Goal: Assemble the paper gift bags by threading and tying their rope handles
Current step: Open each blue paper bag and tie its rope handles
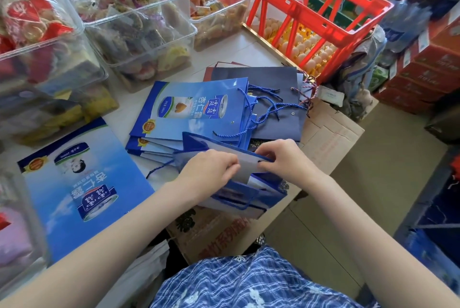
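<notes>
A blue paper gift bag [239, 193] is held half open over the table's near edge. My left hand [211, 168] pinches its white inner top flap, and my right hand [283, 158] grips the same rim from the right. A blue rope end [159, 167] trails from the bag to the left. Behind it lies a stack of flat blue bags [194, 111] with blue rope handles [263, 108] fitted. A dark navy bag [273, 83] lies under those ropes. Another flat blue bag [82, 183] lies at the left.
Clear plastic bins of wrapped snacks [139, 24] crowd the far left of the table. A red crate [311, 9] stands over trays of eggs [306, 49] at the back right. Flattened cardboard [328, 133] lies under the bags. Red cartons [428, 71] are stacked on the right.
</notes>
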The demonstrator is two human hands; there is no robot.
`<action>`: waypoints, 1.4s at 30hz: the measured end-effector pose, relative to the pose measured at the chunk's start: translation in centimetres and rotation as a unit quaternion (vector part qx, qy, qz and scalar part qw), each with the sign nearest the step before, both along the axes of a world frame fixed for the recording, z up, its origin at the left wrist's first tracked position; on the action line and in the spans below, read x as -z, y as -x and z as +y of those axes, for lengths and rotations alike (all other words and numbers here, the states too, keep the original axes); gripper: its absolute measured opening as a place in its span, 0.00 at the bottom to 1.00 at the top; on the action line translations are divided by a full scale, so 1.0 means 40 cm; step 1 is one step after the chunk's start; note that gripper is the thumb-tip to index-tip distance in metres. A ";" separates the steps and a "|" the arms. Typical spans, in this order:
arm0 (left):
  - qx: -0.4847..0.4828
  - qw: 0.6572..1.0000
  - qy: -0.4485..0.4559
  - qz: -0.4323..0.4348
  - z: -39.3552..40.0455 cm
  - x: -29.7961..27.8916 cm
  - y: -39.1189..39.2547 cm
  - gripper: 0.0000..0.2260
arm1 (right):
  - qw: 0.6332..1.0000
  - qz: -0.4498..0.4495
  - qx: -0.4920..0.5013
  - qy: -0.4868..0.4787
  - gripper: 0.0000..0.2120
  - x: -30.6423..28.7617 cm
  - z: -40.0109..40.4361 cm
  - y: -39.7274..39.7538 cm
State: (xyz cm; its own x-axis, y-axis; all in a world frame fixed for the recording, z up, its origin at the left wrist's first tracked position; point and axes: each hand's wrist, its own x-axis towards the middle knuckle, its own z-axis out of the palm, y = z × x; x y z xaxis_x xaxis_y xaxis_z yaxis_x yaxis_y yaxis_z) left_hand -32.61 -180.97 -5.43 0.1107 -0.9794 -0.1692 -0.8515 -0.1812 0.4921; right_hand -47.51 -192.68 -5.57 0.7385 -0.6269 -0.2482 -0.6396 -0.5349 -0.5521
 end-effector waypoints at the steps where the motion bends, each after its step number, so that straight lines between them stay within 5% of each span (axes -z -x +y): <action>1: -0.001 0.999 -0.038 0.017 -0.011 0.005 -0.002 0.10 | 0.999 0.004 0.009 0.040 0.09 0.002 0.000 0.000; 5: 0.067 0.982 -0.177 0.028 -0.030 0.014 0.014 0.37 | 0.983 0.009 0.021 0.183 0.07 0.016 0.003 0.010; 9: 0.075 0.982 -0.170 -0.012 -0.025 0.046 0.022 0.45 | 0.966 -0.039 -0.017 0.255 0.04 0.033 0.002 0.019; 13: 0.076 0.992 -0.102 0.018 -0.023 0.041 0.036 0.41 | 0.967 -0.063 -0.058 0.242 0.04 0.040 -0.009 0.016; 16: 0.005 0.990 -0.069 0.125 -0.047 0.039 0.049 0.30 | 0.972 -0.072 -0.072 0.211 0.05 0.038 -0.011 0.009; 18: -0.102 0.945 -0.106 0.291 -0.070 0.042 0.059 0.20 | 0.976 -0.083 -0.066 0.190 0.06 0.035 -0.010 0.003; 21: -0.258 0.814 -0.176 0.490 -0.108 0.027 0.070 0.12 | 0.970 -0.083 -0.047 0.225 0.09 0.026 -0.013 0.005; 23: -0.291 0.788 -0.178 0.513 -0.119 0.025 0.069 0.12 | 0.966 -0.063 -0.036 0.250 0.10 0.017 -0.010 0.015; 26: -0.300 0.787 -0.176 0.509 -0.118 0.028 0.069 0.13 | 0.958 -0.016 -0.055 0.281 0.05 0.000 -0.006 0.019; 33: -0.314 0.784 -0.150 0.514 -0.104 0.032 0.073 0.12 | 0.954 0.123 -0.025 0.271 0.11 0.000 0.010 -0.028; 38: -0.342 0.748 -0.156 0.546 -0.091 0.032 0.068 0.09 | 0.957 0.031 -0.031 0.286 0.07 0.018 0.011 -0.030; 42: -0.339 0.707 -0.189 0.591 -0.101 0.016 0.058 0.10 | 0.979 -0.120 -0.011 0.165 0.05 0.013 0.012 -0.017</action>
State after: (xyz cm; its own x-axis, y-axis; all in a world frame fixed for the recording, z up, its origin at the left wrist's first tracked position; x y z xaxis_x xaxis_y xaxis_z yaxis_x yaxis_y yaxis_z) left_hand -34.93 -185.01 -6.08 0.0964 -0.6291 -0.7713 0.4594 -0.6593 0.5952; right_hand -46.83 -192.21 -6.10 0.7644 -0.6277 0.1476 -0.4993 -0.7211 -0.4803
